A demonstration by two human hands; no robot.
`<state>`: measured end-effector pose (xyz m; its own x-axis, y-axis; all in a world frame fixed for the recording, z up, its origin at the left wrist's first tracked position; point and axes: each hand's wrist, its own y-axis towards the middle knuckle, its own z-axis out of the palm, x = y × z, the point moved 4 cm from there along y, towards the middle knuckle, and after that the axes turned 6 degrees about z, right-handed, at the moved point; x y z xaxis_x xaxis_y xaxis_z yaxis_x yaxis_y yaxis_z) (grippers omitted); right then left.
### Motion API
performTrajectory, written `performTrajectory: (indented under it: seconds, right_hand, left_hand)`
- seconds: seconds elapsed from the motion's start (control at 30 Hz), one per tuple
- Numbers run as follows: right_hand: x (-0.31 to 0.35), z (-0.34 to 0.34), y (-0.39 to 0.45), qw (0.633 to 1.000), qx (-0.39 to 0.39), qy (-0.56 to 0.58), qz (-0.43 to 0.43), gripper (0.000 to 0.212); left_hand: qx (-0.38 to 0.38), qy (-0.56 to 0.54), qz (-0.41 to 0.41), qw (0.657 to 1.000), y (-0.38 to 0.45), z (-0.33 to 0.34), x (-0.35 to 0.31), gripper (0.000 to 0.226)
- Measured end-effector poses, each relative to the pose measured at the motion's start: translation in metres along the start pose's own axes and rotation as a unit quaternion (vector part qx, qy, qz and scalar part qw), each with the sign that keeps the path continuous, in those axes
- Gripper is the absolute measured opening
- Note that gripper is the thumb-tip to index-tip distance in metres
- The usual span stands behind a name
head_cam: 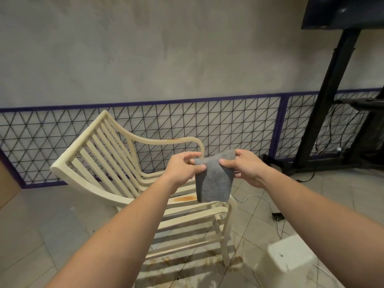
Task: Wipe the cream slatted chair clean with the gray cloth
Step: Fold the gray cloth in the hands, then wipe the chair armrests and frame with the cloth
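Observation:
The cream slatted chair [99,154] stands on the tiled floor, its back to the left and its seat toward the right. An orange-brown stain shows on its near armrest [185,198] and a smaller one on its far armrest [176,139]. I hold the gray cloth [214,181] up in the air above the seat. My left hand [182,169] pinches its top left corner and my right hand [247,167] pinches its top right corner. The cloth hangs folded below my fingers, apart from the chair.
A wire-mesh panel with a purple frame [228,121] runs along the grey wall behind the chair. A black stand [324,104] with a screen and cables stands at the right. A white box [291,256] and white cords lie on the floor at the lower right.

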<state>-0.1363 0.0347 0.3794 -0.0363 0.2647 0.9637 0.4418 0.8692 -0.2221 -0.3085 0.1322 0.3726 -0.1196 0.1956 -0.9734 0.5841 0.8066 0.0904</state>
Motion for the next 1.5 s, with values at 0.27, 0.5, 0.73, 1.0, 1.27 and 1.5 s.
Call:
performTrajectory:
  seconds: [0.27, 0.5, 0.73, 1.0, 1.27, 1.5]
  right_hand:
    - [0.002, -0.004, 0.009, 0.98, 0.025, -0.182, -0.082, 0.083]
    - [0.009, -0.003, 0.024, 0.887, -0.064, -0.429, -0.157, 0.013]
    - [-0.019, -0.006, 0.038, 0.945, -0.067, -0.259, -0.19, 0.025]
    - [-0.073, -0.048, 0.069, 0.979, -0.087, -0.135, -0.122, 0.028]
    - [-0.141, -0.071, 0.086, 0.991, -0.115, -0.069, 0.011, 0.035]
    - [-0.236, -0.028, 0.108, 0.99, 0.002, -0.043, 0.135, 0.032]
  left_hand:
    - [-0.042, 0.044, 0.063, 0.996, 0.006, 0.001, 0.012, 0.021]
    - [-0.024, 0.146, 0.101, 0.984, 0.019, 0.001, 0.018, 0.031]
    - [-0.021, 0.194, 0.155, 0.968, 0.047, 0.02, 0.03, 0.009]
    - [0.062, 0.2, 0.09, 0.974, 0.074, 0.06, 0.067, 0.026]
    - [0.233, 0.512, 0.022, 0.827, 0.072, 0.081, 0.125, 0.059]
    - [0.211, 0.546, 0.046, 0.81, 0.071, 0.082, 0.131, 0.033]
